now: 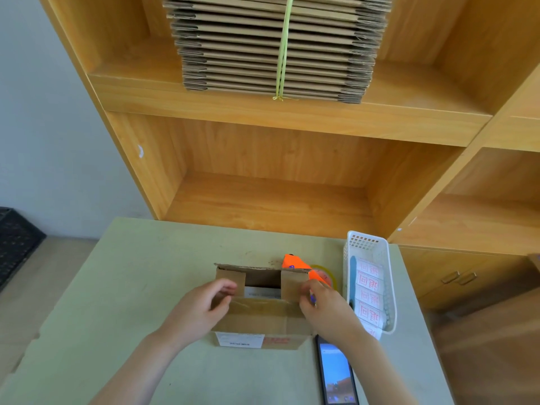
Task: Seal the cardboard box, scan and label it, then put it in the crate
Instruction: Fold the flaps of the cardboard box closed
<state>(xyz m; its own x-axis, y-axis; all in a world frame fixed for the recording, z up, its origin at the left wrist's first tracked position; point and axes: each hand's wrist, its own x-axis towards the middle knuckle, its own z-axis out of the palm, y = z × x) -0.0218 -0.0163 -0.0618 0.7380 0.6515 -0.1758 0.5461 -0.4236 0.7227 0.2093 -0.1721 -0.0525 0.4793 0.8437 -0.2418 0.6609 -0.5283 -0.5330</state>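
A small cardboard box (260, 320) stands on the pale green table, its top partly open, with a white item showing inside. The two side flaps are folded in, the near flap lies almost flat and the far flap stands up. My left hand (201, 308) grips the box's left end, thumb on the near flap. My right hand (324, 308) holds the right end, fingers pinching the right side flap. An orange tape dispenser (295, 263) with a tape roll (328, 274) lies just behind the box. A white basket (377, 258) holds a strip of red-printed labels (368, 296).
A phone (336, 372) with its screen lit lies on the table by my right forearm. A black crate (14, 241) stands on the floor at the far left. Wooden shelves (263, 200) rise behind the table, with a tied bundle of flat cartons (274, 45) on top.
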